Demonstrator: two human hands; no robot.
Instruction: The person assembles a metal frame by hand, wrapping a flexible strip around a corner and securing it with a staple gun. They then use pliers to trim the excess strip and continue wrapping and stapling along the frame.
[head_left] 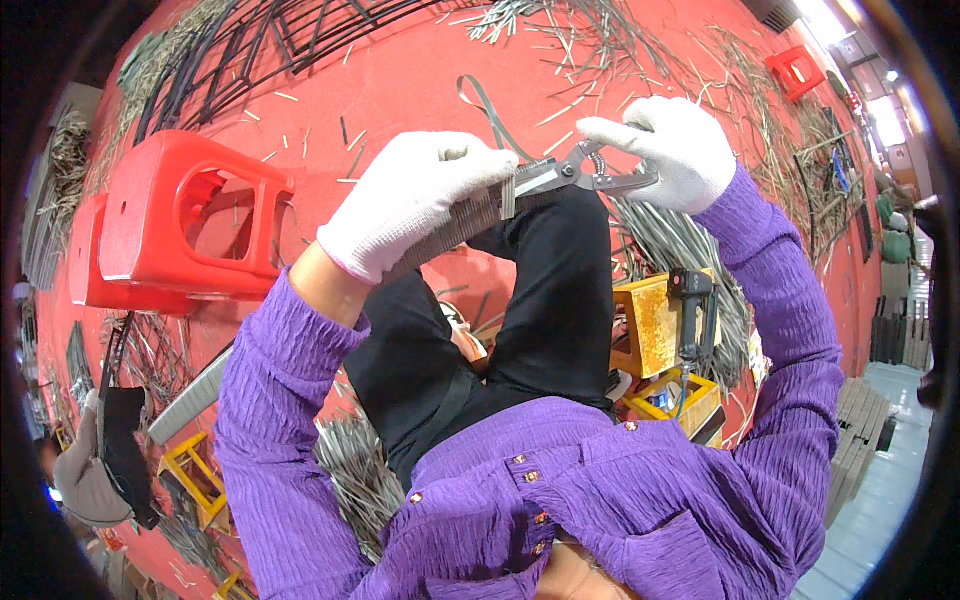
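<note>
My left hand (415, 195), in a white knit glove, is closed round a long, narrow woven piece (455, 225) in dark grey that slants across above my thighs. A pair of hand shears (590, 172) with metal jaws is in my gloved right hand (675, 150), the fingers wrapped partly about its handles. The jaws point left and meet the end of the woven piece beside my left thumb; whether they grip a strip there cannot be told. A loose grey flat strip (483, 105) loops up from that end.
Red plastic stools (150, 235) stand on the left. Yellow stools or boxes (650, 320) are at my right knee, with a black air tool (692, 310) on top. Bundles of grey strips (715, 270) lie beside them. Black metal frames (270, 50) and scattered offcuts cover parts of the red floor (400, 80).
</note>
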